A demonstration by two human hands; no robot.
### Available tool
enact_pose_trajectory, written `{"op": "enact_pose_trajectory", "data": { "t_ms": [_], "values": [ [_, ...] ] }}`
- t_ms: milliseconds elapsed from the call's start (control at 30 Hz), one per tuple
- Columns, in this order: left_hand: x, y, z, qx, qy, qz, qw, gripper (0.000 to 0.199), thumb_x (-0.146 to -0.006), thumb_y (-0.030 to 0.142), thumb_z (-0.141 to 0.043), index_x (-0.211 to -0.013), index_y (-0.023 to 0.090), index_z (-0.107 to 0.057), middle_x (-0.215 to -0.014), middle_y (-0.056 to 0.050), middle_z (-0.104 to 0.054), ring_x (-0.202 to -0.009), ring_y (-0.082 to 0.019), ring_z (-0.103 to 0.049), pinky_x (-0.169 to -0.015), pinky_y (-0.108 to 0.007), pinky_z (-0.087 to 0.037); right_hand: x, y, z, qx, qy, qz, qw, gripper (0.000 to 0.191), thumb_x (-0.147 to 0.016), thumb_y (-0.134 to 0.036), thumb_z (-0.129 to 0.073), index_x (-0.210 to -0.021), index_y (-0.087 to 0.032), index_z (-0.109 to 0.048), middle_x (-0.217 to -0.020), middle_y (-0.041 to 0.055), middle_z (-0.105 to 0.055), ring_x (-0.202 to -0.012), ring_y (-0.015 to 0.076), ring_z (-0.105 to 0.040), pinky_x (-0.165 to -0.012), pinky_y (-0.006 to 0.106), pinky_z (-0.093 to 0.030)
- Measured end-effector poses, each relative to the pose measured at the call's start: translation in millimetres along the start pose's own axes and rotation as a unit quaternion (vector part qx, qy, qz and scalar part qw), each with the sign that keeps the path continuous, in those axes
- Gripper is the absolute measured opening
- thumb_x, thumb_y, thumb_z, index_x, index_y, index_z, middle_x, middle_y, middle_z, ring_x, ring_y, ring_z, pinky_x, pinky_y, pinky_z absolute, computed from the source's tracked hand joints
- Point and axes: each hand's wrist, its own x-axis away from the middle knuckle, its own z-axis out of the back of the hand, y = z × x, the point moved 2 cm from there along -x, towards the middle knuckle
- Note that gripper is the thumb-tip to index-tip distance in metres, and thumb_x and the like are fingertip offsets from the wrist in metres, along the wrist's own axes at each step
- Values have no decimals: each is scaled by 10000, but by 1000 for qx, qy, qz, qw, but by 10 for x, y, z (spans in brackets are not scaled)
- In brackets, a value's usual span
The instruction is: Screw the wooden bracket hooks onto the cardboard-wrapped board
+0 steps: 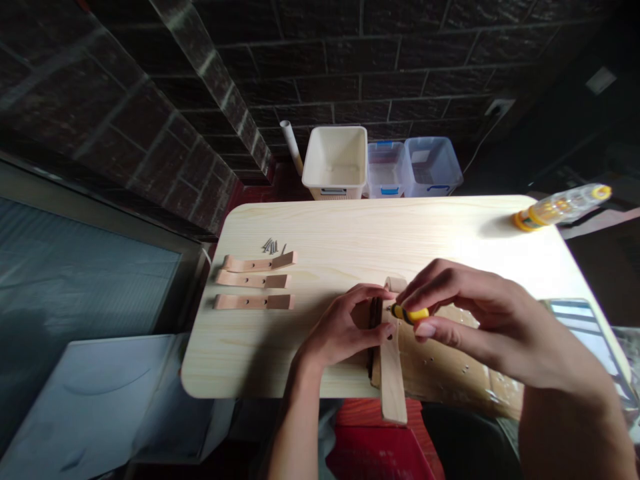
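Note:
My right hand (465,307) grips a short yellow-and-black screwdriver (414,315), its tip pointing left at the upper part of a curved wooden strip (393,380). Thumb and fingers of my left hand (345,327) close on that strip from the left, near its upper end. The strip lies across the left end of a brown, cardboard-like slab (435,363), and its lower end juts past the table's front edge. A dark hole shows in the strip just below my left thumb. Whether a screw sits under the screwdriver tip is too small to tell.
On the table (340,233), several screws (271,246) lie above three curved wooden strips (255,302) at the left. A clear bottle with yellow ends (563,208) stands at the right corner. A tablet-like device (583,333) lies at right. Plastic bins (335,187) stand behind the table.

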Motion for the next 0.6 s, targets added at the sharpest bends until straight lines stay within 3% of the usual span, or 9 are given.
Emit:
{"op": "enact_pose_trajectory", "data": {
  "t_ms": [233,367,600],
  "values": [
    [3,-4,7,-7,6,5,1000,450,-770,271,-800,-1195,221,-664,-1306,-69,-666,-1189,-296,-630,-1059,-417,-476,-36,-20,-32,22,-3,30,999,160,-912,-237,-689,-1048,-257,-769,-1107,86,-729,-1058,235,-689,-908,333,-569],
    [3,10,11,-14,10,3,1000,492,-764,285,-805,-1227,235,-648,-1268,-63,-684,-1194,-295,-626,-1071,-433,-473,-19,-50,-21,19,-8,13,1000,214,-935,-270,-655,-1118,-268,-766,-1191,83,-730,-1123,254,-678,-952,344,-562],
    [5,-27,7,-4,2,-7,1000,440,-778,285,-800,-1194,239,-665,-1292,-60,-673,-1187,-283,-632,-1069,-398,-463,6,-4,8,-1,-8,-15,1000,215,-899,-298,-707,-1102,-251,-763,-1100,98,-746,-985,240,-722,-847,324,-596]
  ]
}}
